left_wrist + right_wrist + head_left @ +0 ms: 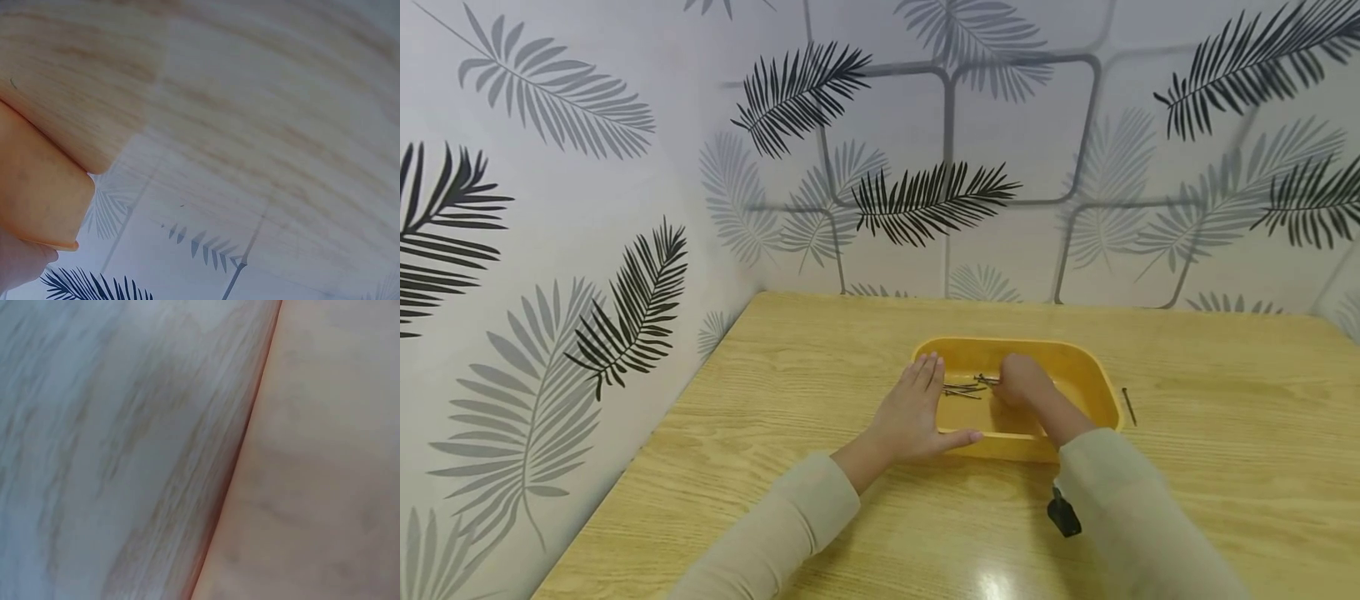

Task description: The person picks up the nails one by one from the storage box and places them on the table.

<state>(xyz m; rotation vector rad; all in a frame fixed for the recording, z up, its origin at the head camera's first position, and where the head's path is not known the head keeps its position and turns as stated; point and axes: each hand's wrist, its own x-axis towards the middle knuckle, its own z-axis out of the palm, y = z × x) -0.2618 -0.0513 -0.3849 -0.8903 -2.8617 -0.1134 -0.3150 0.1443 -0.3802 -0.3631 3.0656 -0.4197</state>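
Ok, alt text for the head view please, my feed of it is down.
A person's curled right hand reaches into a yellow tray, beside thin nails, while the left hand rests over the tray's left end. One loose nail lies outside, at right, on the wooden table.

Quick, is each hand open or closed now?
Left hand: open, touching the yellow rectangular plastic tray.
Right hand: closed, seemingly holding thin dark metal nails.

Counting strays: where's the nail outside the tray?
In the head view, the nail lies on the table at the right, just beyond the right end of the yellow tray.
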